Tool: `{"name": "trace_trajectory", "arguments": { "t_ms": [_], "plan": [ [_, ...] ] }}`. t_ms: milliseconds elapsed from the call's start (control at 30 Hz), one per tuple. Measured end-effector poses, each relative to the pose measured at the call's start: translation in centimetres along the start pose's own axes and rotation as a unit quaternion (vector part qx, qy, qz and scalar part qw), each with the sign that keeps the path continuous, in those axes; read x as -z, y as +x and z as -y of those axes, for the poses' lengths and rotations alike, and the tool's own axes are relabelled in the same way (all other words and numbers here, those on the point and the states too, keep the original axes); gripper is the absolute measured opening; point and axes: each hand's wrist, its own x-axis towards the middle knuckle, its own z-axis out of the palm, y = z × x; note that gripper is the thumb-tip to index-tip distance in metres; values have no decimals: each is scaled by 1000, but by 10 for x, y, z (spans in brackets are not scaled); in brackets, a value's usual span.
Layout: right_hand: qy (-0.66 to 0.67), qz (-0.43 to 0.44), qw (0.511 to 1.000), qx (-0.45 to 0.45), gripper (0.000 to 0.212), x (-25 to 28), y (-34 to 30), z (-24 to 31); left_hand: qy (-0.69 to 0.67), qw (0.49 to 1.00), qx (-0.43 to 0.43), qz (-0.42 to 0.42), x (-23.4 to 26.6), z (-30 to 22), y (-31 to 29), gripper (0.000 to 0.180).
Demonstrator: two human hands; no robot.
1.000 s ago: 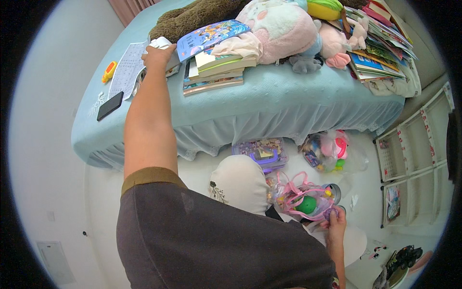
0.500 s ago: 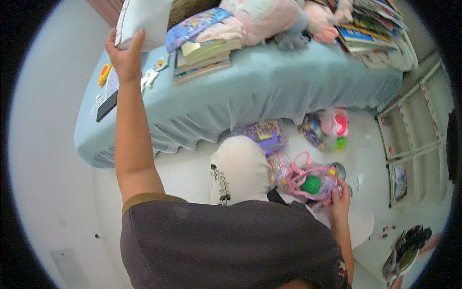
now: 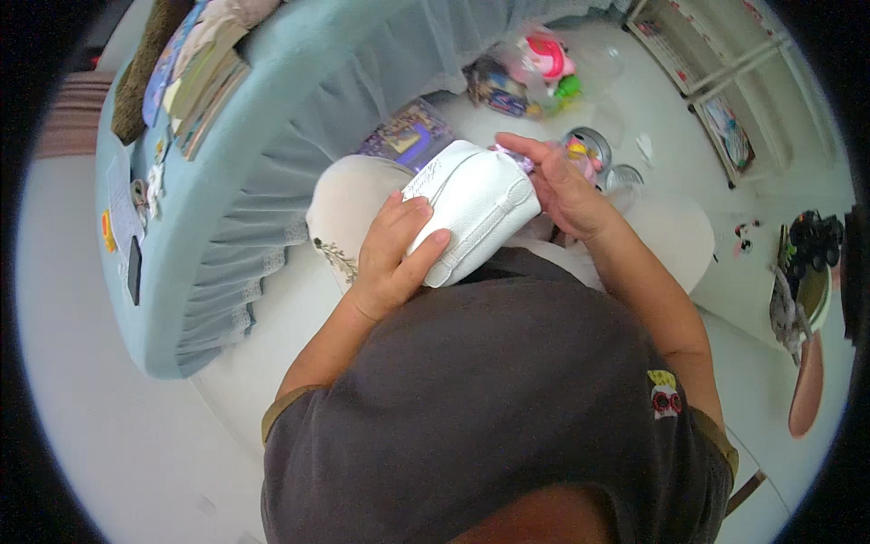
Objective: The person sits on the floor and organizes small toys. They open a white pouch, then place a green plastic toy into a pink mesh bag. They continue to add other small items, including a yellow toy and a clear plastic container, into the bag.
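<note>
My left hand (image 3: 399, 245) grips a white pouch (image 3: 480, 213) with a grained, leather-like surface, stitched seams and a small tab on its end. The pouch is tilted in front of my chest, above my lap. Beside its right end is my right hand (image 3: 566, 186), fingers apart and stretched toward the pouch. A shiny purple bit (image 3: 517, 160) shows between those fingers and the pouch; whether I touch it is unclear. Past the hand, part of a pink and yellow toy (image 3: 583, 156) shows. The pouch and my hands hide most of what lies on my lap.
Left is a blue-covered bed (image 3: 272, 100) with stacked books (image 3: 210, 91), a black phone (image 3: 135, 270) and a yellow-orange object (image 3: 108, 230). On the floor are a purple box (image 3: 408, 134), bagged toys (image 3: 544, 59) and a round tin (image 3: 589, 143). A white shelf (image 3: 698, 82) stands far right.
My left hand has brought the white pouch from the bed to in front of my chest. My right hand has let go of the clear, pink-handled bag and come up beside the pouch. My view has turned.
</note>
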Motion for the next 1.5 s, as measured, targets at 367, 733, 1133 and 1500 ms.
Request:
{"name": "trace_trajectory", "arguments": {
  "t_ms": [367,733,1133,1500],
  "plan": [
    [-200,-49,978,-15,40,-10,-31,0,-185,926,307,118,11,6,0,87],
    [-596,-64,776,198,31,-7,-53,-6,-212,863,346,302,-3,25,42,82],
    [-719,-25,617,317,10,15,-36,34,-296,839,319,327,-19,36,42,79],
    [-602,-8,760,245,12,17,33,22,-280,869,267,307,-19,35,40,73]
  ]
}}
